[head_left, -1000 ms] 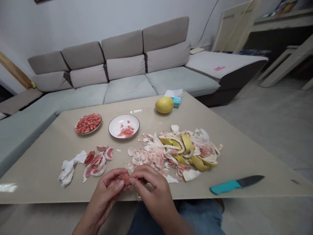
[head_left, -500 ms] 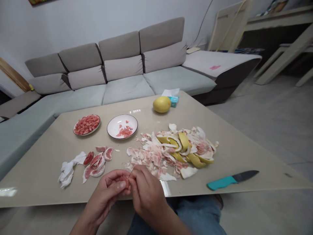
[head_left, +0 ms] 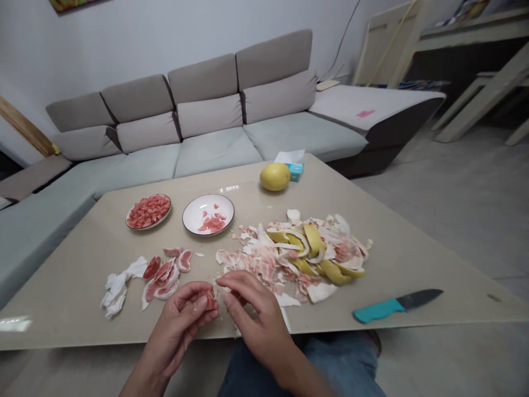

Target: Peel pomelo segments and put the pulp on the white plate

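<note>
My left hand (head_left: 177,322) is closed on a piece of red pomelo flesh (head_left: 211,300), pinched between thumb and fingers over the near table edge. Just to its right, my right hand (head_left: 259,322) has its thumb and fingers apart, with nothing visible in them. Several pomelo segments (head_left: 166,278) with pale skin lie beyond the left hand. Past the right hand spreads a heap of torn membrane (head_left: 258,262) and yellow peel (head_left: 313,240). A white plate (head_left: 194,212) with a few red flesh pieces (head_left: 214,223) stands farther back.
Another plate, heaped with red pomelo flesh (head_left: 149,211), stands at the back left. Crumpled white tissue (head_left: 115,292) lies left of the segments. A whole yellow pomelo (head_left: 275,177) sits before a tissue pack (head_left: 296,171). A teal-handled knife (head_left: 378,311) lies near the right front edge.
My right hand has drawn away from the pomelo piece and its fingers have spread. My left hand keeps hold of the piece, nearly in the same place.
</note>
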The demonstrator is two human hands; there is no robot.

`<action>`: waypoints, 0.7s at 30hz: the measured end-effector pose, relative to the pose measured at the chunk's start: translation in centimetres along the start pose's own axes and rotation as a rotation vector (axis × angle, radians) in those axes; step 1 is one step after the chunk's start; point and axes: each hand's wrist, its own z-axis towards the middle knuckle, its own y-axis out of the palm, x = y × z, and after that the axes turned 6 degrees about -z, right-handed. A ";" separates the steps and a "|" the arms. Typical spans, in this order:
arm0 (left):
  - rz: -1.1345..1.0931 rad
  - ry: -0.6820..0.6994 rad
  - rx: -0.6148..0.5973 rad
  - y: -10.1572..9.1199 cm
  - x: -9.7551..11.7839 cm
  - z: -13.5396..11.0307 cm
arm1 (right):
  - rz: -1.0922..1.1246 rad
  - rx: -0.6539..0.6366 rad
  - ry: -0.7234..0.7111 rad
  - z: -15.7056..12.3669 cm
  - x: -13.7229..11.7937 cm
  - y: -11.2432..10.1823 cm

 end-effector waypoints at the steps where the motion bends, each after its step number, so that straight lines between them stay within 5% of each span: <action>1: 0.009 0.013 0.005 0.0 0.0 0.0 | -0.011 -0.008 -0.020 0.0 0.0 0.0; 10: 0.137 0.094 0.051 -0.1 -0.6 0.0 | -0.229 -0.001 -0.119 -0.6 0.0 0.3; 16: 0.244 0.082 -0.032 0.0 -0.4 -0.1 | -0.609 -0.009 -0.334 -0.9 -0.3 0.4; 21: 0.299 0.019 -0.122 -0.3 0.3 0.1 | -0.669 -0.017 -0.385 -0.9 -0.2 0.7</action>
